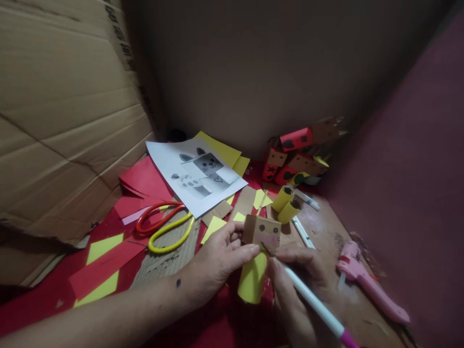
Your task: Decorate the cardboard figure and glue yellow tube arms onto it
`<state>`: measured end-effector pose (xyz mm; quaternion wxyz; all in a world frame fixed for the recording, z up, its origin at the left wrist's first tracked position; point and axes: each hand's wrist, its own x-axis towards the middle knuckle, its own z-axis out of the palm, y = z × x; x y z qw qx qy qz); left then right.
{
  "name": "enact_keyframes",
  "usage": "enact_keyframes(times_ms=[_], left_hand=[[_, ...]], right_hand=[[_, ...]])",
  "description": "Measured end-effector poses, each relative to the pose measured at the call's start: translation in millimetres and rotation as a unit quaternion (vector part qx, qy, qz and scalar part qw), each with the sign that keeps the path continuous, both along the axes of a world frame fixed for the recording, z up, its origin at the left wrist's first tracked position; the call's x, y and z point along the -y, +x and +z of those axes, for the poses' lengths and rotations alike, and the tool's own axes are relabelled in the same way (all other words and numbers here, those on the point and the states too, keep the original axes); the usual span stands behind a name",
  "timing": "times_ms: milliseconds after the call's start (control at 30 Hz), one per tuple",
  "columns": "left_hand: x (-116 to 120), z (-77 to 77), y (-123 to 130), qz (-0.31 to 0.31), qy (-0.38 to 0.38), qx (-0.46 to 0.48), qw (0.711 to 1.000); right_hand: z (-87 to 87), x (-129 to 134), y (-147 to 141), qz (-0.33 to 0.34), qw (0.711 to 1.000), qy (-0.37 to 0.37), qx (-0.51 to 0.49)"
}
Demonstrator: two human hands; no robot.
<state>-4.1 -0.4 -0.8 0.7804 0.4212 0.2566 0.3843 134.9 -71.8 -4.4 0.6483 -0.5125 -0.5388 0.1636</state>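
My left hand (pixel 224 253) is closed around a small cardboard figure (pixel 261 232). Its boxy brown head carries two dark round eyes and a pinkish drawn mouth, and its body is a yellow paper tube (pixel 252 280). In my right hand (pixel 295 285) is a white marker pen (pixel 311 299) with a magenta end. The pen's dark tip is close to the lower edge of the head, just under the mouth; whether it touches I cannot tell. Behind the figure stand two yellow paper rolls (pixel 289 210).
Scissors (pixel 170 232) with red and yellow handles lie left, by a printed animal drawing (pixel 203 174) and red paper (pixel 145 179). Several finished figures (pixel 295 154) are piled at the back right. A pink glue gun (pixel 369 280) lies right. A cardboard sheet (pixel 65 121) rises on the left.
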Motion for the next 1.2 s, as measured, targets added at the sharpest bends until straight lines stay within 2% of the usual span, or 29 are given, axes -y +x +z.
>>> enact_keyframes(times_ms=[67,333,800,1200], left_hand=[[0.6,0.7,0.6,0.003,-0.003,0.004,1.000],[2.6,4.4,1.5,0.004,0.002,-0.017,1.000],[1.9,0.5,1.3,-0.007,0.009,-0.015,1.000],[1.8,2.4,2.1,-0.006,0.011,-0.028,1.000]], right_hand=[[-1.6,-1.8,-0.9,0.019,1.000,0.001,0.011],[-3.5,-7.3,-2.9,0.013,0.999,0.020,0.024],[-8.0,-7.4,0.2,0.027,1.000,0.010,0.011],[-6.6,-7.0,-2.2,-0.005,0.999,0.005,0.048]])
